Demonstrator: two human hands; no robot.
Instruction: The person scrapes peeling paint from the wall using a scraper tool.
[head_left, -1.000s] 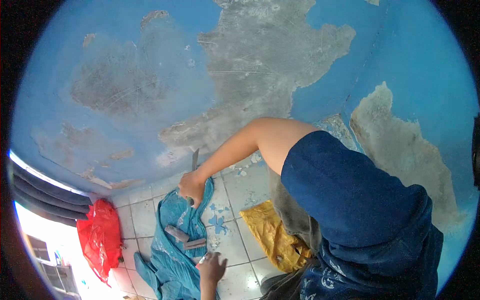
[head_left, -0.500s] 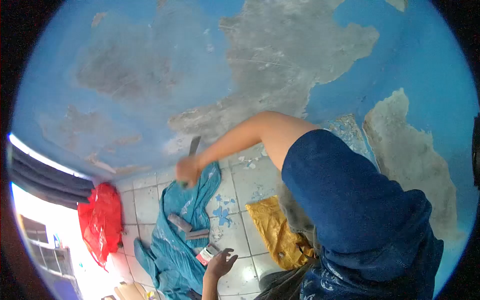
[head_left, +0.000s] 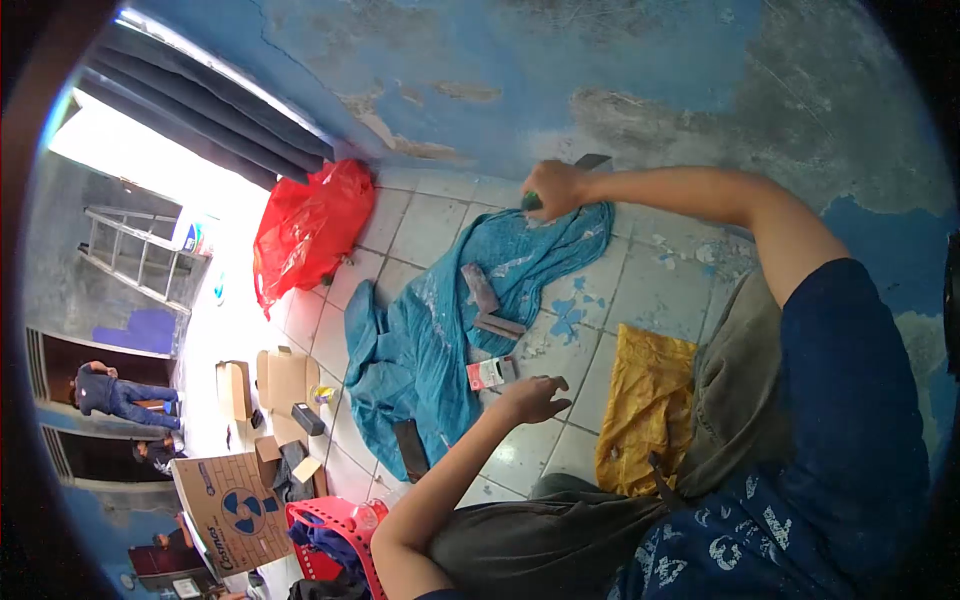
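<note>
Head view: R hand [head_left: 555, 190] at approx 1 o'c, fingers wrapped tight round the green handle [head_left: 531, 201] of a scraper [head_left: 594, 161], its dark blade pointing off to 2 o'c, near the foot of the patchy blue wall [head_left: 640, 60]. Can't tell if blade touches anything. L hand [head_left: 535, 398] at 5 o'c, fingers apart w/ nothing visible in it, over the floor tiles [head_left: 520, 455], just beside a red-&-white box [head_left: 490, 373]; contact unclear.

Teal cloth [head_left: 415, 320] runs from under R hand down to 7 o'c, w/ two greyish blocks [head_left: 479, 287] on it nr centre. Blue paint flakes [head_left: 568, 318] at 3 o'c, yellow sack [head_left: 645, 400] at 4, red plastic bag [head_left: 315, 235] at 10.

Handling, my guess: scraper prob light & stiff, edge maybe sharp, so hold by handle only. Cloth soft, limp, best gathered by a fold; flakes thin, brittle, likely to crumble if pinched
</note>
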